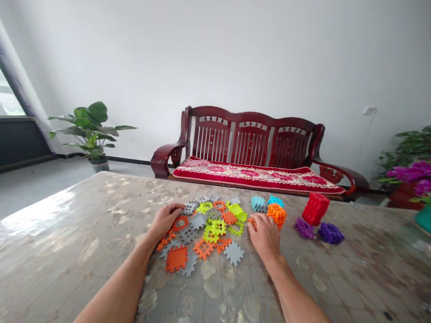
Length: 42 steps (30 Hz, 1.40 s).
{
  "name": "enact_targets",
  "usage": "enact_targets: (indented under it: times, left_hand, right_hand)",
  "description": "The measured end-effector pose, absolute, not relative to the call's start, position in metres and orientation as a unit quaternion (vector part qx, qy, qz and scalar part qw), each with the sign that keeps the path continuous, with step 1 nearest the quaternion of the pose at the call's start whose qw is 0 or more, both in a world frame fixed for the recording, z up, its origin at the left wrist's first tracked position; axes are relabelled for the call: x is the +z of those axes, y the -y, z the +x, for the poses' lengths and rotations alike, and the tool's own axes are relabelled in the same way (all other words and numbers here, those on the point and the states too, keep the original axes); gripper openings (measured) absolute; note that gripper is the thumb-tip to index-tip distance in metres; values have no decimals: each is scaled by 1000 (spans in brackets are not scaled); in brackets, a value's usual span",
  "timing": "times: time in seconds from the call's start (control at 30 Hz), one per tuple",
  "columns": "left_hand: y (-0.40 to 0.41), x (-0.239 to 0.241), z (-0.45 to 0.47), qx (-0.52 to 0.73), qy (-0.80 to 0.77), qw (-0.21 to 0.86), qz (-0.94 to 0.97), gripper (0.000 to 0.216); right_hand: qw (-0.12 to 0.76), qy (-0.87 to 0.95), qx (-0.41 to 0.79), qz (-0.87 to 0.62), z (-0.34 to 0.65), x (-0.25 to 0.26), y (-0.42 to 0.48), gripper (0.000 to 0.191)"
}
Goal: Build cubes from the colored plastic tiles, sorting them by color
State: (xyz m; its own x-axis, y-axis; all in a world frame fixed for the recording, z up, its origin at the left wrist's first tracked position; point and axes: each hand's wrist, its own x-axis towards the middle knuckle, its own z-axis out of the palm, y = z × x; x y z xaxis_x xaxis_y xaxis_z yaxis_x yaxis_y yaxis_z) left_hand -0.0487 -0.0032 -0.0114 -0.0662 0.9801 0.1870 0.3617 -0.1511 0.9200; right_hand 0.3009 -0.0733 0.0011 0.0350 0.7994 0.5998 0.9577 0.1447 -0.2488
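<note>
Several notched interlocking tiles in grey, orange and lime green lie in a loose pile on the table. My left hand (pixel 166 220) rests at the pile's left edge, fingers stretched towards a grey lattice tile (pixel 191 207) and beside an orange frame tile (pixel 181 223). It appears to hold nothing. To the right of the pile, my right hand (pixel 265 234) has its fingers curled over an orange tile (pixel 252 223), most of which they hide. Just behind this hand stands an orange stack of tiles (pixel 277 216). A light blue stack (pixel 258 203) and a brighter blue stack (pixel 275 200) are farther back.
A tall red stack (pixel 315 209) stands to the right, with a purple stack (pixel 304 228) and a dark violet stack (pixel 331 233) near it. The patterned table (pixel 188 300) faces a wooden bench (pixel 254 139). Purple flowers (pixel 412 175) are at the far right.
</note>
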Motion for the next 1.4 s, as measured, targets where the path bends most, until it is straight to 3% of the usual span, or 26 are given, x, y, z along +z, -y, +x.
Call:
enact_targets:
  times: [0.13, 0.33, 0.5, 0.83, 1.13, 1.4]
  left_hand:
    - [1, -16, -50, 468, -558, 326, 603, 28]
    - [0, -19, -52, 462, -560, 316, 611, 28]
    - [3, -15, -48, 466, -560, 325, 602, 29]
    - [1, -17, -50, 459, -563, 319, 609, 28]
    - [1, -17, -50, 466, -553, 295, 625, 27]
    - [1, -18, -49, 473, -551, 299, 619, 28]
  right_hand:
    - [361, 741, -47, -564, 281, 12, 83, 13]
    - [285, 813, 19, -507, 248, 20, 103, 8]
    - [238, 821, 7, -519, 245, 22, 108, 27]
    - [241, 828, -8, -506, 233, 29, 115, 32]
    - [215, 913, 66, -340, 211, 29, 110, 59]
    - [203, 926, 86, -307, 204, 30, 102, 52]
